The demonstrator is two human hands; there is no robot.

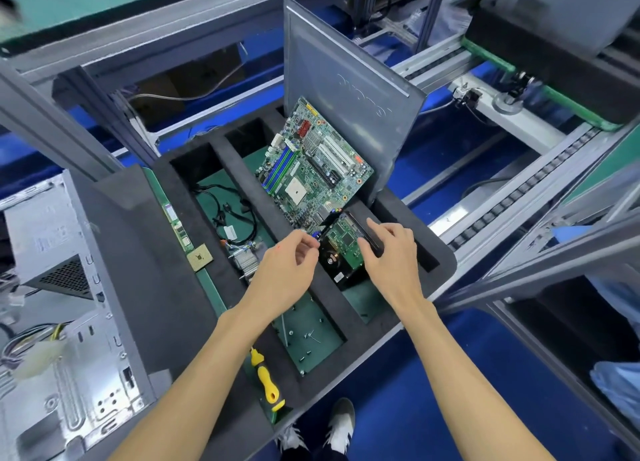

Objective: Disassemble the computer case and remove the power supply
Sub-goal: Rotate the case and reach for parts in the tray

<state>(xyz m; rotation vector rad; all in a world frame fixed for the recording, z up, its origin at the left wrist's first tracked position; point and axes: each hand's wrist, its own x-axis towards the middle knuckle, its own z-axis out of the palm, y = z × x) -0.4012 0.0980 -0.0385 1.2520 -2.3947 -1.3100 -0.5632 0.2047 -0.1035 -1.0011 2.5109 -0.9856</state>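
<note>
Setting the hard drive (341, 252) into the foam tray (166, 252) slot, I am gripping its edge with my right hand (391, 256) while my left hand (287, 263) is pinching its connector end, keeping it level.

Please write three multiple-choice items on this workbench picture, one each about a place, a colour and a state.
1. Where does the green motherboard lie?
A. in a slot of the black foam tray
B. inside the grey metal computer case
C. on the blue floor

2. What colour is the handle of the screwdriver?
A. red
B. yellow
C. white

3. What is the right hand doing?
A. hanging idle
B. holding the screwdriver
C. gripping the black hard drive

Answers: 1 A, the board leans in a middle tray compartment beside the grey side panel. 2 B, the handle near the tray's front edge is bright yellow. 3 C, its fingers curl over the drive's edge, while the left hand pinches at the drive's other side.
</note>
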